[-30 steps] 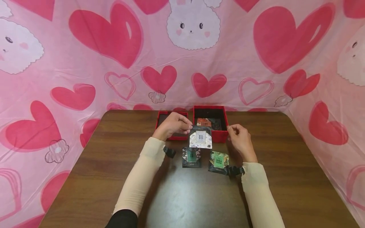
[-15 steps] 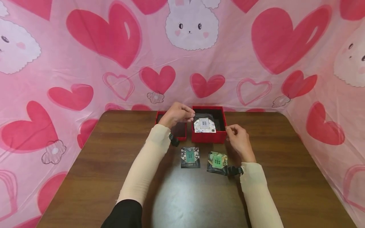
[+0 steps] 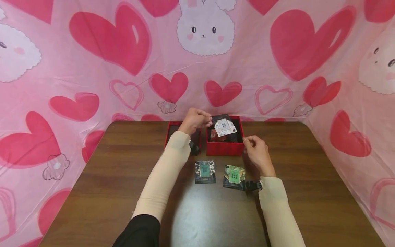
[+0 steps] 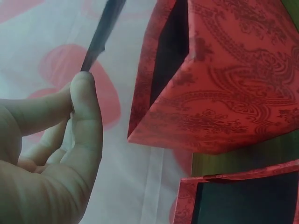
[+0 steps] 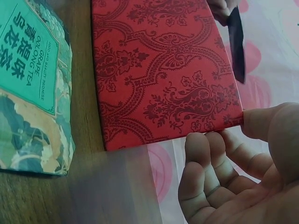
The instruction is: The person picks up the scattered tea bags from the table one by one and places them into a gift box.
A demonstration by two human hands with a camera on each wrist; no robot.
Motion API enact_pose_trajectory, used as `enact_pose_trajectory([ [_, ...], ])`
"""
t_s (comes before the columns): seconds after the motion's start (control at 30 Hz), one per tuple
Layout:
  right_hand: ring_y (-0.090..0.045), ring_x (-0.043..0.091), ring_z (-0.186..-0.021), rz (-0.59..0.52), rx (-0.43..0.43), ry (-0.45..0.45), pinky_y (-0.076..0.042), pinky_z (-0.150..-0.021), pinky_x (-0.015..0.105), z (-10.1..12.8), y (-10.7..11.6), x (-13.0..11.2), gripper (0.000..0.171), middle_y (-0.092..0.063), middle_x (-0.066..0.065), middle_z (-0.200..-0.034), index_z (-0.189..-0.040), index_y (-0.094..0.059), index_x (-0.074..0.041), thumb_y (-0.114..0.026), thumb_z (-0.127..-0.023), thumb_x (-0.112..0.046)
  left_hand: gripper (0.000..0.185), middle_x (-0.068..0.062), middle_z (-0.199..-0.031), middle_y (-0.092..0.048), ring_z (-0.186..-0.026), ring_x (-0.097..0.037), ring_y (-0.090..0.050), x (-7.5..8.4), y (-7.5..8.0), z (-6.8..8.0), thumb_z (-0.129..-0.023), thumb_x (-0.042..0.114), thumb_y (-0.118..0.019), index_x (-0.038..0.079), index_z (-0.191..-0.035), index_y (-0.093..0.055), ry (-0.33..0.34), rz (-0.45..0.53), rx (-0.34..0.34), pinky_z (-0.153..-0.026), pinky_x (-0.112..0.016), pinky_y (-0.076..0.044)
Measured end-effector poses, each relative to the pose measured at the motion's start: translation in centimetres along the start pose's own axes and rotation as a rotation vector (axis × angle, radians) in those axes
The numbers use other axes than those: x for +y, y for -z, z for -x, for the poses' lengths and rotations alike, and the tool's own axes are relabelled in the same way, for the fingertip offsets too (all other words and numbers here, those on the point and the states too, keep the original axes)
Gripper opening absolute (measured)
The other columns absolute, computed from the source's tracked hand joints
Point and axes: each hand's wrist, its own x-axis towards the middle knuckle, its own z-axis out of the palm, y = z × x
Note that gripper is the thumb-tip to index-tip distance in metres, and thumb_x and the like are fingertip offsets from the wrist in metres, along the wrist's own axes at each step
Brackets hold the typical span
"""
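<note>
Left hand (image 3: 195,120) pinching flat foil packet (image 3: 224,126) (glossy), over square patterned red box (image 3: 224,148)

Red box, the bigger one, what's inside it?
A dark packet lies inside the red box, partly hidden by the white packet the left hand holds above. The box floor is hidden.

table (image 3: 108,178) | red box (image 3: 224,148) | lid (image 3: 168,132) | two tea packets (image 3: 205,171)

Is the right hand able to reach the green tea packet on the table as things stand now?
Probably yes. The right hand hovers beside the red box, holding nothing, and the green tea packet lies uncovered on the table just beside its wrist.
</note>
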Motion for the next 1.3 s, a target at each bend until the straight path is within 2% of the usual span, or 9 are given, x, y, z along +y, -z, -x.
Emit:
enact_pose_trajectory([
  [0.07, -0.066, 0.032, -0.083, -0.002, -0.001, -0.004, -0.049, -0.063, 0.032, 0.0, -0.1, 0.0, 0.036, -0.066, 0.017, -0.089, -0.115, -0.065, -0.005, -0.056, -0.103, -0.038, 0.015, -0.014, -0.085, -0.068, -0.063, -0.018, -0.066, -0.1, -0.1, 0.0, -0.090, -0.010, -0.068, -0.015, -0.104, -0.069, -0.001, 0.015, 0.007, -0.069, -0.031, -0.060],
  [0.27, -0.067, 0.034, -0.084, 0.002, 0.001, 0.014, -0.049, -0.062, 0.032, 0.0, -0.1, -0.1, 0.038, -0.066, 0.018, -0.090, -0.114, -0.065, -0.005, -0.056, -0.103, -0.040, 0.014, -0.015, -0.085, -0.068, -0.063, -0.018, -0.067, -0.4, -0.2, 0.0, -0.091, -0.010, -0.067, -0.015, -0.103, -0.068, -0.021, 0.001, 0.015, -0.074, -0.036, -0.060],
  [0.37, -0.067, 0.036, -0.085, 0.000, -0.010, 0.017, -0.049, -0.063, 0.032, 0.1, -0.1, -0.1, 0.039, -0.066, 0.019, -0.091, -0.116, -0.064, -0.004, -0.055, -0.104, -0.040, 0.013, -0.020, -0.093, -0.070, -0.066, -0.019, -0.068, -0.6, -0.1, 0.1, -0.091, -0.008, -0.068, -0.014, -0.103, -0.069, -0.026, -0.031, 0.005, -0.077, -0.037, -0.060],
  [0.5, -0.067, 0.034, -0.086, -0.004, -0.019, 0.011, -0.050, -0.064, 0.033, 0.2, -0.2, 0.0, 0.037, -0.066, 0.019, -0.093, -0.117, -0.064, -0.005, -0.055, -0.104, -0.039, 0.015, -0.029, -0.111, -0.068, -0.070, -0.020, -0.070, -1.1, 0.3, 0.3, -0.092, -0.005, -0.070, -0.012, -0.104, -0.070, -0.013, -0.067, -0.013, -0.082, -0.040, -0.059],
  [0.63, -0.067, 0.034, -0.085, -0.005, -0.019, 0.013, -0.050, -0.064, 0.034, 0.2, -0.2, 0.0, 0.036, -0.066, 0.018, -0.092, -0.117, -0.065, -0.004, -0.056, -0.104, -0.037, 0.017, -0.031, -0.117, -0.066, -0.072, -0.022, -0.071, -1.6, 0.9, 0.6, -0.092, 0.000, -0.071, -0.012, -0.105, -0.070, 0.001, -0.081, -0.017, -0.090, -0.046, -0.055],
  [0.83, -0.068, 0.036, -0.087, -0.012, -0.013, 0.014, -0.050, -0.066, 0.035, 0.2, -0.2, 0.1, 0.041, -0.067, 0.016, -0.092, -0.119, -0.065, -0.002, -0.055, -0.104, -0.038, 0.018, -0.026, -0.107, -0.070, -0.075, -0.024, -0.072, -1.5, 1.5, 1.4, -0.091, 0.002, -0.074, -0.010, -0.105, -0.072, -0.038, -0.106, -0.021, -0.092, -0.050, -0.053],
  [1.07, -0.067, 0.033, -0.083, -0.016, 0.001, 0.021, -0.050, -0.064, 0.031, 0.2, -0.1, 0.2, 0.038, -0.067, 0.016, -0.090, -0.116, -0.066, -0.003, -0.056, -0.104, -0.038, 0.018, -0.020, -0.097, -0.072, -0.080, -0.029, -0.073, -1.5, 2.2, 2.6, -0.090, 0.004, -0.076, -0.008, -0.103, -0.074, -0.062, -0.149, -0.028, -0.088, -0.047, -0.055],
  [1.3, -0.066, 0.029, -0.080, -0.012, -0.009, 0.023, -0.050, -0.062, 0.032, 0.1, 0.0, 0.1, 0.038, -0.066, 0.015, -0.089, -0.116, -0.066, -0.003, -0.056, -0.104, -0.038, 0.017, -0.022, -0.098, -0.072, -0.096, -0.046, -0.068, -2.5, 3.6, 4.3, -0.089, 0.007, -0.077, -0.004, -0.103, -0.076, -0.093, -0.249, -0.067, -0.086, -0.047, -0.056],
])
